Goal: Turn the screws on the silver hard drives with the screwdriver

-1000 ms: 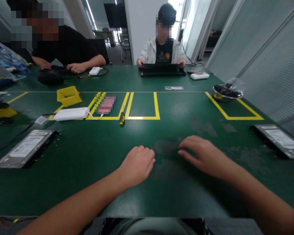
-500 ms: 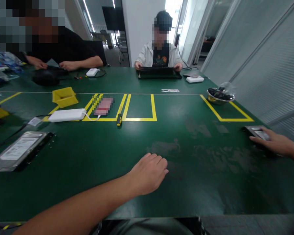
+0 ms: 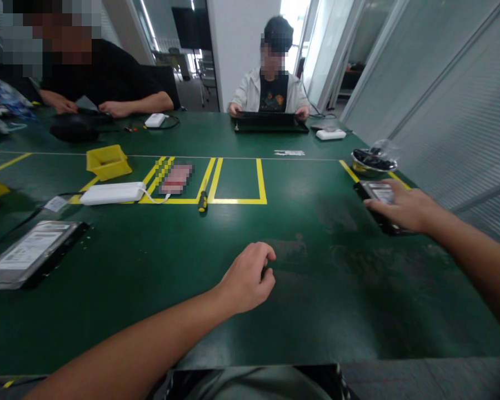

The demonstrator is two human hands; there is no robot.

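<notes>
My right hand (image 3: 402, 208) rests on top of a black hard drive with a white label (image 3: 375, 193) at the right of the green table, fingers wrapped over it. My left hand (image 3: 248, 278) lies on the bare table (image 3: 308, 311) near the middle front, fingers curled in, holding nothing. A second hard drive (image 3: 29, 253) lies at the far left. A yellow-and-black screwdriver (image 3: 202, 200) lies on the yellow tape line ahead of my left hand.
A white power bank with a cable (image 3: 112, 193) and a yellow bin (image 3: 107, 161) sit at the left. A metal bowl of dark parts (image 3: 374, 161) stands beyond my right hand. Two people sit across the table, one with a black tray (image 3: 270, 122).
My right hand reached out to the hard drive at the right and has drawn it in toward the left and centre. My left hand stayed in place and curled its fingers.
</notes>
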